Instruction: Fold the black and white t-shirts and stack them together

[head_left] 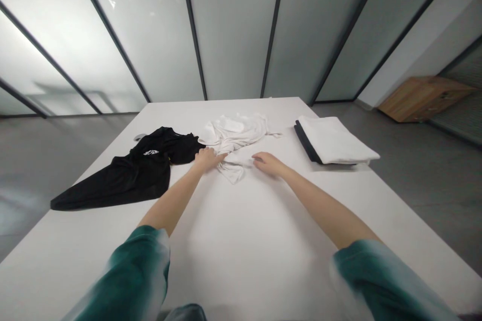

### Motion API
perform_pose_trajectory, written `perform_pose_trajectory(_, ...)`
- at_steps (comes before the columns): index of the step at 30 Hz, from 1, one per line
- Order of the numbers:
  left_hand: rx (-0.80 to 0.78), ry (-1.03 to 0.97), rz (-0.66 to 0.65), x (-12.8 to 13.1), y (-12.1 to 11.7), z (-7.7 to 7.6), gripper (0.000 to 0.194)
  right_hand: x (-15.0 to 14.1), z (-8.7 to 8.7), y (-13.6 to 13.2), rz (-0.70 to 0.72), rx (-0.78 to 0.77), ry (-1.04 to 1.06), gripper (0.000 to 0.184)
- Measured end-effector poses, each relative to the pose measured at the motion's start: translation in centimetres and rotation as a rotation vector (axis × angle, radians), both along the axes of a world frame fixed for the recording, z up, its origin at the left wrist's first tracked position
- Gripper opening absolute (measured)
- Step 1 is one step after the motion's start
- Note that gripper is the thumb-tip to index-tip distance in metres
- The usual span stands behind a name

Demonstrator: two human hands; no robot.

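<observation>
A crumpled white garment (241, 133), thin and soft-looking, lies in loose folds near the middle of the table, one end trailing toward me. My left hand (208, 159) rests on its near left part, thumb stretched out to the right over the cloth and away from the fingers. Just beyond the garment's near right edge, my right hand (268, 164) hovers low, with loosely bent fingers apart at the cloth. A black garment (139, 173) with a small white print is spread out at the left, its right end close to my left fingers.
On the right of the white table (241, 251) lies a neat folded stack, white cloth (339, 138) over black cloth (307, 145). A small pale object (139, 137) shows behind the black garment. Frosted glass panels (233, 30) stand beyond the table; a wooden cabinet (422, 98) is at far right.
</observation>
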State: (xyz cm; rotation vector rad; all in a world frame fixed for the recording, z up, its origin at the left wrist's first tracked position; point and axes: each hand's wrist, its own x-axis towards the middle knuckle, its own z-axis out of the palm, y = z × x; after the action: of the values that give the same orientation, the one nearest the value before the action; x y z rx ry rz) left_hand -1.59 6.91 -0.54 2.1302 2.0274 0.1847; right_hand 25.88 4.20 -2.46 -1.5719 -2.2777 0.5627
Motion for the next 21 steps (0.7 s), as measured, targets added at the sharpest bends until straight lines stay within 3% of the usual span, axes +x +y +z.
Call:
perform_pose_trajectory(3, 0.062, -0.009, -0.04, 1.3, -1.3, -1.7, 0.037, -1.5, -3.0, -1.6, -0.117, 0.083, 0.077, 0.025)
perform_pose_trajectory(7, 0.146, -0.163, -0.049, 3.6, -1.5, -0.4, 0.035, -3.0, -3.2, -1.5, -0.222, -0.053, 0.534, 0.038)
perform_pose_trajectory(9, 0.24, -0.235, -0.212, 4.8, -2.0, 0.6, 0.039, -3.7, -2.4, -1.6, -0.227, -0.196, 0.814, 0.049)
perform_pose_trajectory(12, 0.223, -0.387, -0.636, 5.9, -3.0, 1.3, 0.037, -4.4, -1.1, -2.2, -0.225, -0.376, 1.113, 0.048)
perform_pose_trajectory(14, 0.192, -0.541, -0.73, 5.8, -3.6, 1.1, 0.029, -4.4, -0.5, -2.7, -0.242, -0.449, 1.226, 0.039)
perform_pose_trajectory(18, 0.223, -0.707, -0.37, 4.5, -4.7, -0.7, 0.028, -3.8, -0.3, -3.4, -0.335, -0.519, 1.335, 0.027)
perform_pose_trajectory(21, 0.02, -0.791, -0.205, 4.3, -5.6, -2.1, 0.045, -3.8, -0.5, -3.5, -0.354, -0.554, 1.394, 0.02)
